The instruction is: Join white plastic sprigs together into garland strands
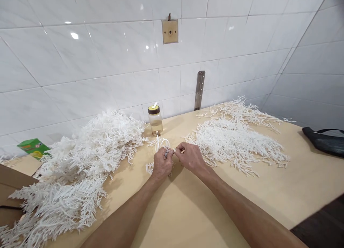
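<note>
Just left of the table's middle, my left hand is closed round a white branching sprig. Part of the sprig loops up above the fingers, and more of its tips show beside the hand. A small dark, shiny bit shows at those fingertips; its kind is unclear. My right hand pinches close against the left fingertips, and whatever lies in that pinch is too small to make out. To the left spreads a big heap of white branching sprigs. A flatter heap of similar sprigs lies beyond my right hand.
Behind my hands stands a clear jar with a dark lid and yellowish contents. A metal strip leans on the tiled wall. At left are a green box and cardboard; a black bag lies at right.
</note>
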`<act>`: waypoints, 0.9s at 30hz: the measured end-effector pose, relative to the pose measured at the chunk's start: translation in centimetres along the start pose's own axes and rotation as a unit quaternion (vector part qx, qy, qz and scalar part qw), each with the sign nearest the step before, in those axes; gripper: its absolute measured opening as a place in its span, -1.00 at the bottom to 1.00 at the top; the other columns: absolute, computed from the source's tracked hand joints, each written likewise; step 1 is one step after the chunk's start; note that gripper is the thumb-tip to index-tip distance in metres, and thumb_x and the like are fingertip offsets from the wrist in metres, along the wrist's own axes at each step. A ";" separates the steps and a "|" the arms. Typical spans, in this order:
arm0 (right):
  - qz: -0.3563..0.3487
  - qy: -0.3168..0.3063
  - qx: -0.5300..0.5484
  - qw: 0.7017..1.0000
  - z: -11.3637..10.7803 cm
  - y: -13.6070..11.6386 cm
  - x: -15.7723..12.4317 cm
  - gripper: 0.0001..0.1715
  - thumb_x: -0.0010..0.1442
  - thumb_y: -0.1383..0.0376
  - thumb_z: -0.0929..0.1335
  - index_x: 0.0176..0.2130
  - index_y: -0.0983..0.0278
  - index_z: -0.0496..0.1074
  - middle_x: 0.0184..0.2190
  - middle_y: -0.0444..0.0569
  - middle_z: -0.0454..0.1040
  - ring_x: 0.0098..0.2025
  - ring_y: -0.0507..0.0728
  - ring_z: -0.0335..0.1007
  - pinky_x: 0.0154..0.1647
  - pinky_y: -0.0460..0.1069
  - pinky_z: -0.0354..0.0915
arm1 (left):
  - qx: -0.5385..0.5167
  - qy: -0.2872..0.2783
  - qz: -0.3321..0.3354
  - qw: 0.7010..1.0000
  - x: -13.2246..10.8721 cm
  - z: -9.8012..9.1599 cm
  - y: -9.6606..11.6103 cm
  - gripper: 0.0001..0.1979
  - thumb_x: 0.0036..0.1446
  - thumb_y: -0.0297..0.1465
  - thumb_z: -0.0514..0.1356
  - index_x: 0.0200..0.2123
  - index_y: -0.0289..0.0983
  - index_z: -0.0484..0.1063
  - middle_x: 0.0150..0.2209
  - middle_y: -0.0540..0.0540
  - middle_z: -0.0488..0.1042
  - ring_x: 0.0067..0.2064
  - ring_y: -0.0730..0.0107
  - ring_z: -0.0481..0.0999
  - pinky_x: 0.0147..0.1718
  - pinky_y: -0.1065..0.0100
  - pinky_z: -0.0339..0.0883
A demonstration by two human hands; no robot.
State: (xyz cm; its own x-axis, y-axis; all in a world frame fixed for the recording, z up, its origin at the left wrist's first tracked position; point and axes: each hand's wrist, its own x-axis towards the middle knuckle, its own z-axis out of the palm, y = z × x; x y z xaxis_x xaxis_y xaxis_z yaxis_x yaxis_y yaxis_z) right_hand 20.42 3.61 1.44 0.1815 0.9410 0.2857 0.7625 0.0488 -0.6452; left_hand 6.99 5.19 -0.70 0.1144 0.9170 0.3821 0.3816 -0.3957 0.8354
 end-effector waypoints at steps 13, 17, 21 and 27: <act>0.103 -0.012 0.089 0.991 -0.6 1.5 0.8 -0.83 0.13 0.33 0.27 -0.43 0.28 0.43 -0.64 -0.11 0.48 -0.62 0.05 0.42 -0.51 -0.10 0.28 | 0.017 0.039 0.063 0.997 -0.1 -0.2 -0.5 -0.75 0.15 -0.30 0.11 -0.55 -0.24 0.33 -0.53 -0.01 0.30 -0.47 0.41 0.28 -0.40 0.37 0.16; 0.115 0.055 0.132 0.983 -1.9 3.6 1.5 -0.82 0.12 0.22 0.30 -0.39 0.28 0.42 -0.53 -0.10 0.52 -0.68 0.01 0.38 -0.59 -0.10 0.28 | -0.041 0.010 -0.009 0.999 0.0 -0.2 -0.9 -0.73 0.18 -0.21 0.10 -0.41 -0.27 0.44 -0.57 0.03 0.32 -0.51 0.43 0.29 -0.46 0.40 0.16; 0.063 0.113 0.028 0.991 -2.8 5.0 2.0 -0.88 0.09 0.30 0.30 -0.35 0.27 0.43 -0.47 -0.09 0.53 -0.54 0.05 0.44 -0.39 -0.05 0.32 | -0.075 -0.008 -0.034 0.997 0.1 0.0 -1.2 -0.70 0.17 -0.18 0.11 -0.36 -0.29 0.47 -0.64 0.08 0.26 -0.55 0.45 0.27 -0.51 0.42 0.16; 0.005 0.103 -0.042 0.994 -3.6 4.5 1.9 -0.74 0.12 0.36 0.28 -0.23 0.28 0.53 -0.17 0.05 0.55 -0.38 0.07 0.45 -0.20 0.00 0.31 | -0.057 -0.015 -0.036 0.998 0.1 0.0 -0.8 -0.69 0.15 -0.17 0.13 -0.38 -0.31 0.48 -0.59 0.02 0.36 -0.52 0.44 0.31 -0.48 0.41 0.19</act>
State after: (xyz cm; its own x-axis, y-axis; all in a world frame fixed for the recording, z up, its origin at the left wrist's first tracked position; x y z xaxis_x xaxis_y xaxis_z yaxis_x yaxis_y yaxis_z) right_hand 26.42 4.38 1.58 0.3073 0.8518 0.4242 0.8074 0.0026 -0.5901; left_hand 6.65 5.61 -1.35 0.1186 0.9438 0.3085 0.2829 -0.3299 0.9006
